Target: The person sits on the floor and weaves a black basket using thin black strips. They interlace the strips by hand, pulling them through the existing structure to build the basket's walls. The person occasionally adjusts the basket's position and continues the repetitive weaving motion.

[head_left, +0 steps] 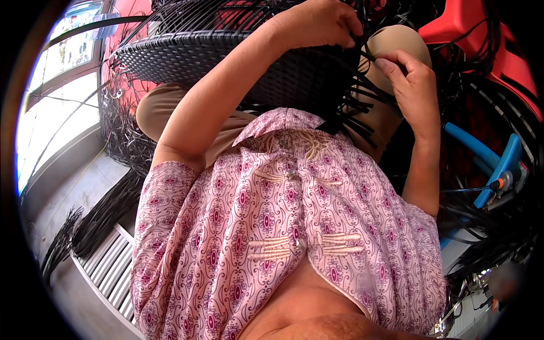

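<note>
A dark woven piece [170,59] of flat black plastic strips rests across my lap, its curved rim bulging toward the left. My left hand [317,25] reaches over it to its right end, fingers curled in and closed around black strip there. Just to the right, my right hand [416,88] has its thumb and forefinger together on a black strip. Several loose strip ends [362,107] hang below and between my hands, over my right thigh. Long unwoven strands [198,17] fan out across the far side of the piece. Exactly where the fingertips grip is partly hidden.
Red plastic seating [462,25] stands at the far right. Below it lie a blue-handled tool [501,175] and tangled black strips. On the left, a thick bundle of black strips [113,209] lies by a grey slatted surface [110,269], near a bright glazed doorway [62,122].
</note>
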The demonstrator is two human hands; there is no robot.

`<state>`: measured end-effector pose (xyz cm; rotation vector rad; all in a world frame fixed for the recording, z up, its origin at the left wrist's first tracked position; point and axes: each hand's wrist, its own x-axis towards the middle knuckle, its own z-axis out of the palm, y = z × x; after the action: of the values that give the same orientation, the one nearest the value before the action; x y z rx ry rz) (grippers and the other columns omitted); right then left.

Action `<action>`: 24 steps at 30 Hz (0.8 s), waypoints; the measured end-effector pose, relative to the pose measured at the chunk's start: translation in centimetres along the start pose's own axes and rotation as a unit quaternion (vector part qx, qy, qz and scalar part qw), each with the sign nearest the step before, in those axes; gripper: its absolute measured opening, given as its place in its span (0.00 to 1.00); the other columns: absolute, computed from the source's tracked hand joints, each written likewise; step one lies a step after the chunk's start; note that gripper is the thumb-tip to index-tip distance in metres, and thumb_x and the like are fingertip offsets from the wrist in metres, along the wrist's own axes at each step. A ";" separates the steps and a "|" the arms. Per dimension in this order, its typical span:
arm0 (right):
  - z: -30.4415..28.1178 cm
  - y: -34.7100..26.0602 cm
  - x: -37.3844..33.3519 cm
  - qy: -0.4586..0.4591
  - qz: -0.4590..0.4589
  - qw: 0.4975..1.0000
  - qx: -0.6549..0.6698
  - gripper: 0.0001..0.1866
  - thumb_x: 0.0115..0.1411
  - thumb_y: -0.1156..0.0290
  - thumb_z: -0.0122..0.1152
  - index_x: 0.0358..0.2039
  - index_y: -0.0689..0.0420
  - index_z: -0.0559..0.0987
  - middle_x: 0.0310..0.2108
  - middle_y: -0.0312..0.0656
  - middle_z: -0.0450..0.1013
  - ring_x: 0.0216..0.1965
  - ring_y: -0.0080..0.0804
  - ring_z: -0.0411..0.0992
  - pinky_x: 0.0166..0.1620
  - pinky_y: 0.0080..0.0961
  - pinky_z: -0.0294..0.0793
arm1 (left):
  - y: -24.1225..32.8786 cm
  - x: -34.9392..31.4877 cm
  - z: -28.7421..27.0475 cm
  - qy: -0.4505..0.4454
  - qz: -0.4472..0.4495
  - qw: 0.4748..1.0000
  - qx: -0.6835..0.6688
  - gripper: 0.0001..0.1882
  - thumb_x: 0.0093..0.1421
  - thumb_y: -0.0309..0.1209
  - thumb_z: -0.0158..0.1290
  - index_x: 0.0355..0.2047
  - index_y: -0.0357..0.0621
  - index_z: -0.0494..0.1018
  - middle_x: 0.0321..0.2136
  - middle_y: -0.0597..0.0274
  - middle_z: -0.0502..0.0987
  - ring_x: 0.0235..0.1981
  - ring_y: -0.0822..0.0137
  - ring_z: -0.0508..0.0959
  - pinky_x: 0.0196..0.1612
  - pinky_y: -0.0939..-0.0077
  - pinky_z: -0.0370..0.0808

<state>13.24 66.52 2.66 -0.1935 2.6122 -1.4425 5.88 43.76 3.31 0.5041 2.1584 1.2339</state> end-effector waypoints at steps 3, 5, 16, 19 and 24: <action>-0.6 0.2 -0.1 0.033 -0.037 0.998 -0.024 0.10 0.60 0.69 0.64 0.37 0.64 0.83 0.28 0.49 0.78 0.29 0.37 0.77 0.37 0.29 0.74 | 0.1 -0.1 0.0 -0.006 -0.047 0.999 -0.013 0.10 0.58 0.24 0.56 0.40 0.37 0.80 0.28 0.57 0.82 0.28 0.66 0.80 0.34 0.71 0.77; -1.5 -0.3 0.0 0.033 -0.030 0.998 -0.041 0.10 0.60 0.69 0.64 0.36 0.64 0.83 0.29 0.49 0.78 0.30 0.37 0.77 0.37 0.29 0.74 | -0.5 0.4 0.2 0.012 0.009 0.999 0.032 0.11 0.58 0.24 0.55 0.40 0.36 0.80 0.28 0.56 0.82 0.29 0.66 0.80 0.34 0.71 0.77; -0.9 0.0 0.6 0.012 -0.025 0.998 -0.051 0.10 0.60 0.70 0.64 0.36 0.65 0.82 0.30 0.50 0.79 0.30 0.38 0.78 0.37 0.29 0.74 | 0.7 0.0 0.8 0.046 -0.050 0.997 -0.020 0.13 0.57 0.23 0.53 0.42 0.33 0.80 0.30 0.51 0.83 0.28 0.64 0.82 0.33 0.69 0.79; -0.2 -0.1 0.5 0.012 -0.010 0.999 -0.034 0.11 0.61 0.69 0.63 0.36 0.65 0.82 0.30 0.51 0.79 0.30 0.38 0.78 0.38 0.29 0.74 | 0.9 0.3 0.3 0.010 -0.036 0.998 0.052 0.14 0.56 0.23 0.55 0.43 0.34 0.80 0.30 0.51 0.83 0.29 0.65 0.82 0.33 0.70 0.79; 0.8 1.0 0.0 0.026 -0.010 1.000 -0.007 0.11 0.62 0.68 0.63 0.37 0.65 0.82 0.30 0.52 0.79 0.30 0.35 0.77 0.38 0.28 0.74 | 1.1 1.2 -0.5 -0.016 -0.046 0.997 0.059 0.15 0.53 0.25 0.60 0.42 0.35 0.81 0.31 0.54 0.84 0.30 0.66 0.82 0.35 0.70 0.78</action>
<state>13.34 66.40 1.40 -0.1865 2.6697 -1.4562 4.67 44.72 4.04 0.4637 2.2116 1.0468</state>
